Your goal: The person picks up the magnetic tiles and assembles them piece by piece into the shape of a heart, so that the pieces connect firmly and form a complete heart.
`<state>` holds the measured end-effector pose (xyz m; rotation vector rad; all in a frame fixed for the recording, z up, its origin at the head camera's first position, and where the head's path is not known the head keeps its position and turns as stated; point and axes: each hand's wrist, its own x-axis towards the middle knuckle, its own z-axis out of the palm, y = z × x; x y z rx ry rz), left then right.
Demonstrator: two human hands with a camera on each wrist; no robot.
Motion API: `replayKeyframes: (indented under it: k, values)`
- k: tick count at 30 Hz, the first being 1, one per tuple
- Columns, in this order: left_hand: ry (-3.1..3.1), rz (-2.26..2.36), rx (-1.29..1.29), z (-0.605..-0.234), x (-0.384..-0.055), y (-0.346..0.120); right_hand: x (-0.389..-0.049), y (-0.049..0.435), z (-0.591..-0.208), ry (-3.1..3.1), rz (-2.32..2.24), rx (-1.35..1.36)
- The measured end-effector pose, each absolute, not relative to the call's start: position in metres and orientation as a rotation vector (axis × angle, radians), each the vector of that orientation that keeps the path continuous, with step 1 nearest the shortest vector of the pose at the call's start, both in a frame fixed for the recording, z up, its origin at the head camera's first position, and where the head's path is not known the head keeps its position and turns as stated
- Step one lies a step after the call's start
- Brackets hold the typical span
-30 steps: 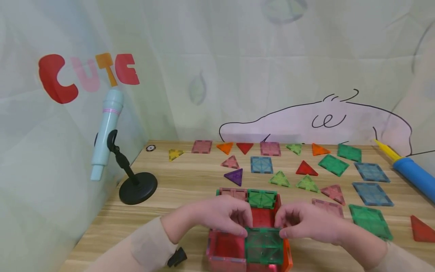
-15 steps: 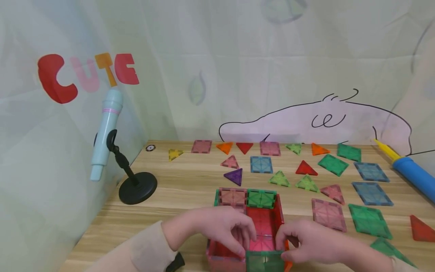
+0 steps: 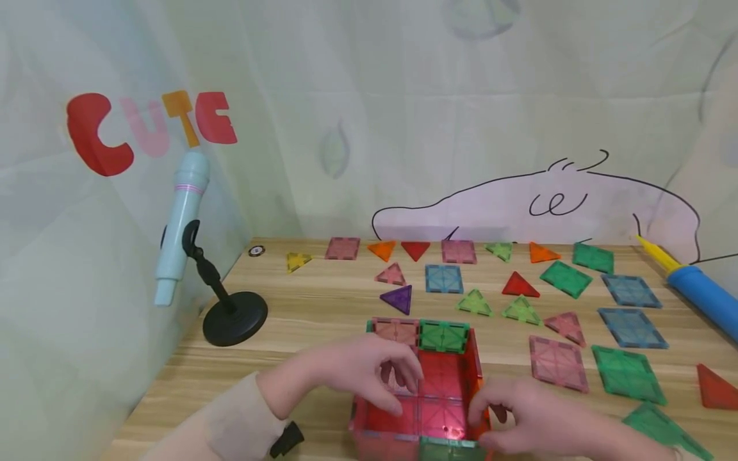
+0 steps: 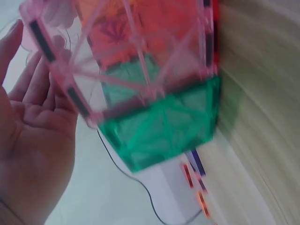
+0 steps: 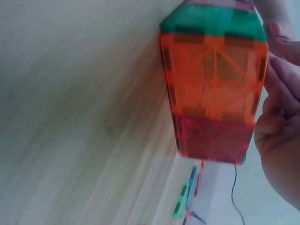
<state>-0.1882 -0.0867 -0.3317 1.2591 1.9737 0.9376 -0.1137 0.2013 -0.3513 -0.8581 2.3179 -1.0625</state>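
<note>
An open-topped box of see-through magnetic tiles (image 3: 441, 374) stands at the front of the table, with red tiles as its floor. Its far wall has a pink tile and a green tile (image 3: 444, 337), and an orange tile (image 5: 213, 77) forms part of the right side. At the front edge is a second green tile (image 3: 452, 449), mostly cut off by the frame. My left hand (image 3: 369, 371) hovers over the box's left half, fingers loosely bent and holding nothing. My right hand (image 3: 521, 410) is at the front right corner; whether it pinches a tile there is hidden.
Loose square and triangular magnetic tiles (image 3: 442, 279) lie behind and to the right of the box. A blue toy microphone (image 3: 183, 221) on a black stand (image 3: 235, 318) is at left. A blue-and-yellow pump (image 3: 703, 298) lies at the right edge.
The green tile has swung from lying across the top down to the box's front edge, uncovering the red floor. My left hand has come off it; my right hand has moved nearer the front.
</note>
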Motion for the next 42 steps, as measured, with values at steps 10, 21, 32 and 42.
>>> replayKeyframes:
  k: [10,21,32,42]
  values:
    - [2.376,1.061,1.146,-0.347,-0.225,-0.118,-0.147,0.213,-0.355,2.647,-1.181,-0.689]
    - [2.300,1.102,0.922,-0.366,-0.241,-0.129,-0.177,0.215,-0.374,2.446,-1.318,-0.385]
    - [2.248,1.133,0.920,-0.370,-0.240,-0.141,-0.174,0.206,-0.375,2.371,-1.390,-0.404]
    - [2.187,1.153,0.908,-0.371,-0.241,-0.141,-0.189,0.282,-0.363,2.663,-1.013,-0.449]
